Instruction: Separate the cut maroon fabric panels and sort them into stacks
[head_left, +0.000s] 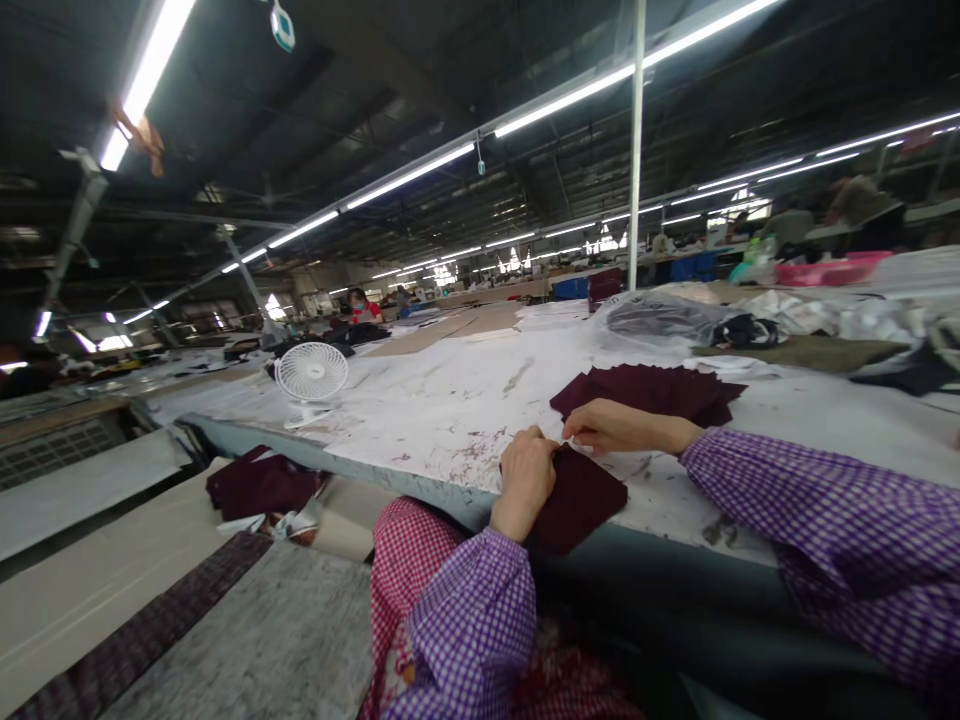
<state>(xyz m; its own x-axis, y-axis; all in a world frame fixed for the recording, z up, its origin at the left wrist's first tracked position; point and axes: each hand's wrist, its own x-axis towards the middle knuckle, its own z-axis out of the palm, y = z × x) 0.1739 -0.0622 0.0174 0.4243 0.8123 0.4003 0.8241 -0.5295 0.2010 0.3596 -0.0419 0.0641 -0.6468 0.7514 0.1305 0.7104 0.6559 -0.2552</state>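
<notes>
My left hand (525,478) is closed on the upper edge of a dark maroon fabric piece (581,500) that lies at the near edge of the white-covered table (465,400). My right hand (611,425) pinches the same piece at its top corner, fingers pressed together. Just behind my right hand sits a fanned stack of maroon fabric pieces (652,390). Both arms wear purple checked sleeves.
A small white fan (311,375) stands on the table at the left. More maroon fabric (259,485) lies on a lower surface at the left. Plastic bags and dark cloth (675,320) lie at the back right. Another person (361,305) sits far off.
</notes>
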